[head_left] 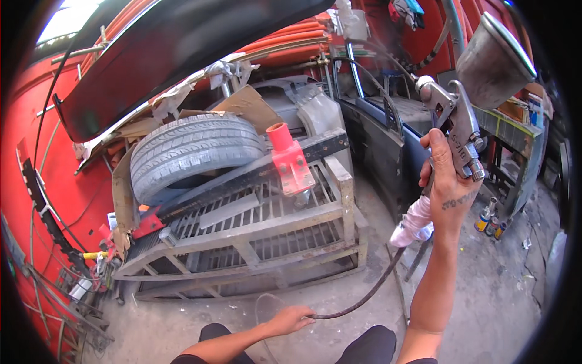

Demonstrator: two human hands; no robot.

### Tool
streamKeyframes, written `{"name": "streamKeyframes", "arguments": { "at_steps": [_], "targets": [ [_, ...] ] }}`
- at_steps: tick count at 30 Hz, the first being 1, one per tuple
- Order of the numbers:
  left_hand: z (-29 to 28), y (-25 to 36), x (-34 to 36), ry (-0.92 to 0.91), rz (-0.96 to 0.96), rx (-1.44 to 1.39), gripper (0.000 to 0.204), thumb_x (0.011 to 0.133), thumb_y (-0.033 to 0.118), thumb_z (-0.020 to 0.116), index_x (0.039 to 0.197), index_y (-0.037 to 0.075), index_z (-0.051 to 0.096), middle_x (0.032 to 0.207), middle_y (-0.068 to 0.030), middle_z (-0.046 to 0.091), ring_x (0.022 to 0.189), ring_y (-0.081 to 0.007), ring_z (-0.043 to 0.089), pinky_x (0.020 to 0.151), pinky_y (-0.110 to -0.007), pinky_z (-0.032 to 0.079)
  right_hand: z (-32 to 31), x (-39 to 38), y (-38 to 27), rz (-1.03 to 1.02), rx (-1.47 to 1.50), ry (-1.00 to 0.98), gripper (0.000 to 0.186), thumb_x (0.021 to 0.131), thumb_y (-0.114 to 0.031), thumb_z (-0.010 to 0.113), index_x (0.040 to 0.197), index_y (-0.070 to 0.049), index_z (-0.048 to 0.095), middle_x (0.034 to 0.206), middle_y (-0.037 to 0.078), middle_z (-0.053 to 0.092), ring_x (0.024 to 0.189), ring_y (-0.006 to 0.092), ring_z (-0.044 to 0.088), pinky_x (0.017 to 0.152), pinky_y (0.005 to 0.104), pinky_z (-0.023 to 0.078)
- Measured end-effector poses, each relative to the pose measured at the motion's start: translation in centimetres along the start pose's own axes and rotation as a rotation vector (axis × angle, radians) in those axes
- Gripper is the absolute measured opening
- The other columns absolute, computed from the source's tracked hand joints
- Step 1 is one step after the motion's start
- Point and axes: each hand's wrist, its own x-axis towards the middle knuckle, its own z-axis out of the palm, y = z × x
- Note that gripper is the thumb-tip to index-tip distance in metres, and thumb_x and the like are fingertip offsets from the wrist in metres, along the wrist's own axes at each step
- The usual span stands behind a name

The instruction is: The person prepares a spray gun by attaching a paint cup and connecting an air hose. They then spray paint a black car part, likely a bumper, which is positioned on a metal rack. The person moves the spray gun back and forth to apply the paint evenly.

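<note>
Raised at the right, my right hand (450,176) grips a metal spray gun (458,118) with a grey cup (494,60) on top. A white cloth wrap (412,224) hangs below its handle, with a dark hose (385,282) running down from it. Low in the middle, my left hand (294,318) has its fingers closed on that hose. A long, glossy dark panel (170,60) spans the upper left, above both hands.
A tire (197,148) and a pink-red metal fitting (288,161) sit on grey metal ramps (291,236). Car doors (373,145) stand behind the gun. Bottles and cans (488,218) are on the floor at right, beside a metal stand (509,151). Pipes and cables (48,285) line the left wall.
</note>
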Motion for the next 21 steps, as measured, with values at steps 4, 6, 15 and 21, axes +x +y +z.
{"name": "streamKeyframes", "arguments": {
  "at_steps": [4,6,15,21],
  "targets": [
    [-0.6,-0.3,1.3,-0.182,0.006,0.019,0.034,0.099,0.030,0.072,0.122,0.006,0.072,0.118,-0.0165,0.073,0.106,-0.0395,0.070,0.088,-0.046,0.057,-1.9,-1.5,1.0,0.090,-0.157,-0.098,0.025,0.101,-0.025,0.075,0.096,0.000,0.077,0.067,0.001,0.065,0.051,0.0063,0.053,0.047,0.0240,0.039],
    [-2.5,0.4,2.7,-0.150,0.034,0.072,0.036,0.097,0.029,0.075,0.124,0.005,0.072,0.122,-0.0170,0.074,0.108,-0.0373,0.071,0.089,-0.046,0.058,-2.1,-2.6,2.1,0.040,-0.120,-0.152,0.020,0.099,-0.022,0.076,0.096,-0.002,0.077,0.064,-0.003,0.061,0.051,0.0055,0.052,0.047,0.0235,0.038],
    [-21.8,19.8,13.8,0.842,0.476,-0.267,0.081,0.088,0.038,0.088,0.148,0.003,0.046,0.138,-0.0125,0.055,0.114,-0.0220,0.063,0.102,-0.037,0.051,-0.9,-8.9,5.2,-0.069,-0.297,-0.433,0.036,0.091,-0.010,0.077,0.124,0.002,0.071,0.101,0.025,0.075,0.090,0.0413,0.075,0.077,0.0417,0.058],
    [-25.7,24.8,17.7,0.755,0.540,-0.149,0.097,0.072,0.037,0.099,0.147,0.004,0.048,0.129,-0.0176,0.066,0.116,-0.0227,0.066,0.101,-0.039,0.054,0.1,-12.7,7.0,-0.013,-0.273,-0.560,0.038,0.092,-0.015,0.076,0.128,-0.003,0.070,0.101,0.023,0.075,0.090,0.0417,0.074,0.079,0.0445,0.058]
  ]
}}
